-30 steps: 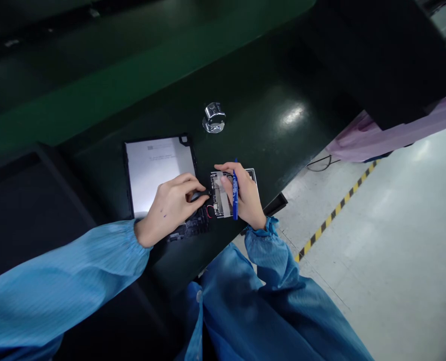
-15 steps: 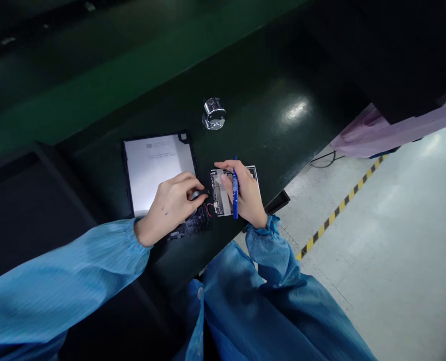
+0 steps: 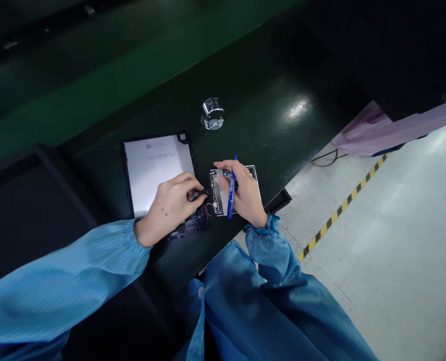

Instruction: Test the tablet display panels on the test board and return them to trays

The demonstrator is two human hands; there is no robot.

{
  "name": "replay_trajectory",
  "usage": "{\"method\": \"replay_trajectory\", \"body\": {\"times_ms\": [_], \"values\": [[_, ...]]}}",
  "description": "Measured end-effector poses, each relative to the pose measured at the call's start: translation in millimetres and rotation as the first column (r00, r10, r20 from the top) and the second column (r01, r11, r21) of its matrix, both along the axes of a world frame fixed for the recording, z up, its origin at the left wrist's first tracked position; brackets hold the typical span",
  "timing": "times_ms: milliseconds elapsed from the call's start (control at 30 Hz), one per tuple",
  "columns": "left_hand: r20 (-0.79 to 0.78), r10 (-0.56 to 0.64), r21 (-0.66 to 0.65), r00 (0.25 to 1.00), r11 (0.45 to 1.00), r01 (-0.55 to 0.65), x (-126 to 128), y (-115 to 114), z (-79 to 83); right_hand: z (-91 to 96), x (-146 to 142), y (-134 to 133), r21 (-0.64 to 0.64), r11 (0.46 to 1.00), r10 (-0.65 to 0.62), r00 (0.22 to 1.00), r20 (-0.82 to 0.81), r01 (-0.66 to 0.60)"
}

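An opened tablet body [image 3: 153, 168] with a pale inner panel lies on the dark green bench [image 3: 268, 105]. My left hand [image 3: 170, 205] rests on its lower right corner, fingers pinched on a small black part at the edge. Right beside it lies a small circuit board [image 3: 218, 193] with a red wire. My right hand [image 3: 243, 193] lies over this board, gripping a blue pen [image 3: 231, 188] while its fingertips touch the board's top.
A shiny metal fitting [image 3: 212, 114] stands on the bench behind the tablet. The bench edge runs diagonally at right, with grey floor and a yellow-black stripe [image 3: 339, 210] beyond. A pinkish sheet [image 3: 388, 130] lies at far right.
The blue pen in my right hand has tilted, its lower end swinging a little to the left. My left hand has stayed put.
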State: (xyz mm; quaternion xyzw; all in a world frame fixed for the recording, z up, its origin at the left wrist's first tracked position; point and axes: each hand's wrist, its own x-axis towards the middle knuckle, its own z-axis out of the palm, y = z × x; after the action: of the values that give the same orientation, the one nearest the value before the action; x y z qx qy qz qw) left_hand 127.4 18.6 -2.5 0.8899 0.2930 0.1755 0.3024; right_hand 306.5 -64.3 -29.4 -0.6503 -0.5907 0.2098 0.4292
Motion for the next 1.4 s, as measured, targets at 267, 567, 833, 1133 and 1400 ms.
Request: {"method": "replay_trajectory", "body": {"times_ms": [267, 567, 833, 1133, 1400], "values": [[-0.025, 0.019, 0.019, 1.000, 1.000, -0.019, 1.6, -1.1, 1.2, 0.3, -0.6, 0.4, 0.005, 1.000, -0.001, 1.000, 0.013, 0.001], [-0.040, 0.004, 0.027, 0.999, 1.000, -0.003, 0.2, -0.3, 2.7, -0.2, 0.1, 0.9, 0.001, 1.000, 0.002, 1.000, 0.018, -0.002], [-0.056, 0.018, 0.027, 0.998, 1.000, -0.016, 2.9, -1.5, 1.9, 1.5, -1.3, 0.8, -0.009, 1.000, -0.001, 1.000, 0.018, 0.001], [-0.038, 0.010, 0.031, 0.999, 0.999, -0.009, 4.1, -2.3, -1.1, 2.8, -0.5, 5.6, -0.059, 0.998, 0.024, 0.995, 0.093, -0.018], [-0.112, 0.011, 0.071, 0.994, 0.997, -0.003, -12.4, 7.4, 20.0, 10.9, -0.7, -2.5, 0.082, 0.992, -0.099, 0.995, 0.027, 0.097]]}}
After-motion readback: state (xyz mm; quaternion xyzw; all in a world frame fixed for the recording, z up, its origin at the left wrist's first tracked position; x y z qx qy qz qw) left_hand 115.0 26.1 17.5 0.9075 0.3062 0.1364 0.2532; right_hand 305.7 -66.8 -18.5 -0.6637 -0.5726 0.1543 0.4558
